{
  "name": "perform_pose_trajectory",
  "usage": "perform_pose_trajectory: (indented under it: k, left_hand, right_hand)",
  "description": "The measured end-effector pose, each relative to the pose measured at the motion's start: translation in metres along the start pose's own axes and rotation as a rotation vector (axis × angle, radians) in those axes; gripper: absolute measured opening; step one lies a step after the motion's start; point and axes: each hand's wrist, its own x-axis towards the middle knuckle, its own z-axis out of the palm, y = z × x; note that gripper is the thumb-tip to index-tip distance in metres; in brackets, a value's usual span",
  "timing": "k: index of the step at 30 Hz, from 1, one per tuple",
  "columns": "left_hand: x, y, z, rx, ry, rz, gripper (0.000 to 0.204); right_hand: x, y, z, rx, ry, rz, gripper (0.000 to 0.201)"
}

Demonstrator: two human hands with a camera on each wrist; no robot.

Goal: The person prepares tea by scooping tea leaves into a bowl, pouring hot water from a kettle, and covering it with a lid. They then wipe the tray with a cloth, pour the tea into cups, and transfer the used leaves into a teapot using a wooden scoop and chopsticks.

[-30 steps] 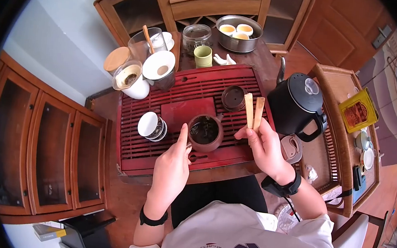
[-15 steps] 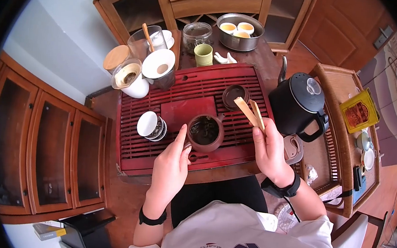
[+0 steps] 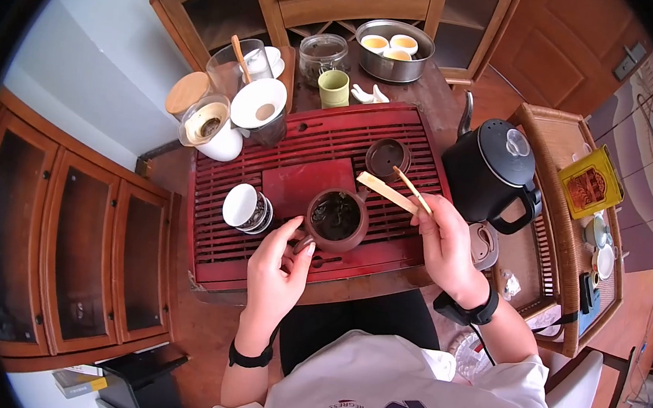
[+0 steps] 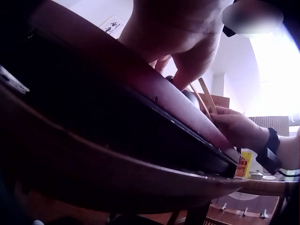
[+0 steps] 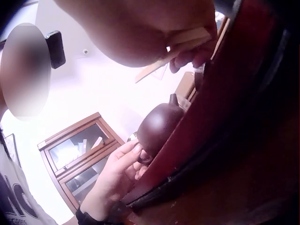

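Note:
A brown clay teapot (image 3: 350, 241) without its lid on stands near the front of the red slatted tea tray (image 3: 212, 268), dark wet tea leaves inside. My left hand (image 3: 278, 266) pinches the teapot's handle between thumb and fingers, as the right wrist view also shows around the teapot (image 5: 159, 126). Between the thumb and fingers of my right hand (image 3: 447, 246) are wooden tongs (image 3: 386, 191). Their two arms spread apart, with the tips pointing left, above the tray and just right of the teapot's spout. A small round brown dish (image 3: 387, 159) lies behind the tongs.
White cups (image 3: 241, 206) are nested on their side left of the teapot. A black kettle (image 3: 492, 172) stands at the right. Behind are a white strainer (image 3: 251, 108), a green cup (image 3: 334, 90) and a steel bowl (image 3: 393, 66) holding white cups.
My right hand has turned the tongs from pointing upward to pointing left, toward the teapot. My left fingers have curled from straight beside the teapot to its handle.

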Motion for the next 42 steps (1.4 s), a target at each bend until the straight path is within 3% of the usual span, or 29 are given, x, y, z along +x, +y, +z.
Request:
perform_pose_trajectory:
  k: [4, 6, 11, 17, 19, 22, 25, 29, 31, 42]
  left_hand:
    - [-0.002, -0.01, 0.003, -0.104, 0.023, -0.03, 0.034]
    - [-0.002, -0.012, 0.003, -0.131, 0.022, -0.034, 0.031]
    - [-0.003, -0.013, 0.002, -0.159, 0.017, -0.022, 0.031]
    - [-0.001, -0.014, 0.003, -0.187, 0.055, -0.009, 0.028]
    - [-0.001, -0.013, 0.003, -0.194, 0.051, -0.016, 0.028]
    - [-0.001, -0.012, 0.003, -0.191, 0.052, -0.015, 0.027]
    - [-0.001, -0.012, 0.004, -0.19, 0.061, -0.008, 0.027]
    - [-0.001, -0.011, 0.004, -0.213, 0.065, -0.02, 0.027]
    - [-0.001, -0.011, 0.004, -0.205, 0.066, -0.02, 0.027]
    - [-0.001, -0.011, 0.004, -0.197, 0.055, -0.036, 0.028]
  right_hand:
    - [0.019, -0.024, -0.014, 0.052, -0.069, 0.049, 0.02]
    - [0.028, -0.034, -0.02, 0.098, -0.282, 0.191, 0.02]
    - [0.031, -0.039, -0.014, 0.098, -0.302, 0.096, 0.034]
    - [0.032, -0.048, -0.02, 0.048, -0.387, 0.202, 0.047]
    - [0.032, -0.036, -0.018, -0.028, -0.435, -0.053, 0.049]
    - [0.035, -0.05, -0.023, 0.043, -0.477, 0.041, 0.048]
    - [0.035, -0.056, -0.02, -0.07, -0.362, -0.067, 0.046]
    - [0.035, -0.064, -0.024, -0.247, -0.378, -0.095, 0.045]
    - [0.037, -0.061, -0.025, -0.405, -0.427, -0.317, 0.042]
    - [0.05, -0.061, -0.024, -0.038, -0.355, -0.217, 0.018]
